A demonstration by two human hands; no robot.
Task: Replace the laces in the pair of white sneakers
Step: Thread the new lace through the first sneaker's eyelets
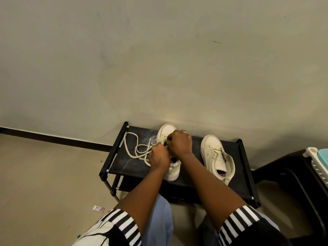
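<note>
Two white sneakers stand on a black shoe rack (124,164). Over the left sneaker (166,130) both my hands work at the eyelets. My left hand (158,157) pinches the cream lace (131,150) near the shoe's tongue, and my right hand (181,142) grips the lace over the eyelets from the right. The lace's loose length lies in loops on the rack to the left of the shoe. The right sneaker (216,155) stands apart with no lace, its tongue pulled open. My hands hide most of the left sneaker's eyelets.
The rack stands against a plain wall (159,59). A dark chair or stool (291,167) with a white and teal basket (317,160) stands at the right. A small wrapper (98,209) lies on the floor at the lower left.
</note>
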